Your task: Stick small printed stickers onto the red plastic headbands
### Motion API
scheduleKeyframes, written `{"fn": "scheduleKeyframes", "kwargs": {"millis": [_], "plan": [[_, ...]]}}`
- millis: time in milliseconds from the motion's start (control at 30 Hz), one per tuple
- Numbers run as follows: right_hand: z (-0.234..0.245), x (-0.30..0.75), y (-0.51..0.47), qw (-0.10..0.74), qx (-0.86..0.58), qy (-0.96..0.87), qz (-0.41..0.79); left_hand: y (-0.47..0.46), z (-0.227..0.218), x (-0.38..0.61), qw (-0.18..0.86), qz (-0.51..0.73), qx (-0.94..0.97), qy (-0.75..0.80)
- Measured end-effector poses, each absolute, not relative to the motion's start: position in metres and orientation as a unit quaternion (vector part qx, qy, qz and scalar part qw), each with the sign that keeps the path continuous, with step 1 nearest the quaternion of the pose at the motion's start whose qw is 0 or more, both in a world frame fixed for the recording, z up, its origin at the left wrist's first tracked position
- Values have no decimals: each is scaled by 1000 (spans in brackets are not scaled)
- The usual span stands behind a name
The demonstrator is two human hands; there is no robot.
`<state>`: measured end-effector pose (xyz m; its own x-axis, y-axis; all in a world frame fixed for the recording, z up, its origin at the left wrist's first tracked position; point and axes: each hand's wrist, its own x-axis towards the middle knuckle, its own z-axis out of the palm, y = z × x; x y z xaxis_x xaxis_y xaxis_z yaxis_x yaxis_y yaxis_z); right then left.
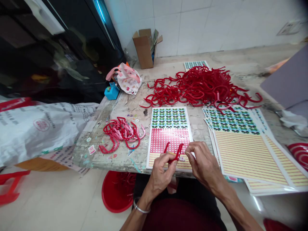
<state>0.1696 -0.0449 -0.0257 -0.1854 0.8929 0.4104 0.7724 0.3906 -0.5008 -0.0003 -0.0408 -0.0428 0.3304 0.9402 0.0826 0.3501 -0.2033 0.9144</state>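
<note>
"Two heaps of red plastic hoops on a stained stone worktop, is that right?"

"Yes. The big heap lies towards the back, the small heap to the left. Nearer the person is a printed sticker sheet, with a fanned stack of sheets to its right."

"And the hands?"

"Both are low over that sheet's striped lower band. The left hand has its fingers closed narrowly on a red U-shaped piece."

"Which way does it point?"

"Its long axis runs away from the person, tilted slightly, with the two prongs aimed forward and up and the bend nearest the person."

"And the right hand?"

"Its fingertips are bunched just beside the right prong. Whether they're gripping it, I can't tell."
</note>
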Motion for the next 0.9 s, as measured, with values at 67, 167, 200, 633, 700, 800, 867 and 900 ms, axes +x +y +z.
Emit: {"fn": "scheduleKeyframes", "kwargs": {"millis": [67,167,200,633,700,800,867,900], "plan": [[-25,169,-46,331,-545,-765,91,-40,-43,0,428,350,693,462],[-24,169,-48,324,-549,-765,92,-41,-44,1,429,354,692,461],[-24,169,-48,322,-550,-765,92,-41,-45,1,428,355,691,462],[-22,168,-55,311,-555,-766,94,-41,-52,1,386,362,700,479],[-22,168,-56,310,-556,-766,93,-40,-52,1,380,360,702,483],[-22,168,-57,311,-557,-765,94,-39,-51,2,379,355,703,485],[-21,168,-58,313,-557,-764,94,-39,-51,2,381,353,703,485],[-21,168,-58,312,-557,-764,95,-39,-51,2,382,353,703,485]]}}
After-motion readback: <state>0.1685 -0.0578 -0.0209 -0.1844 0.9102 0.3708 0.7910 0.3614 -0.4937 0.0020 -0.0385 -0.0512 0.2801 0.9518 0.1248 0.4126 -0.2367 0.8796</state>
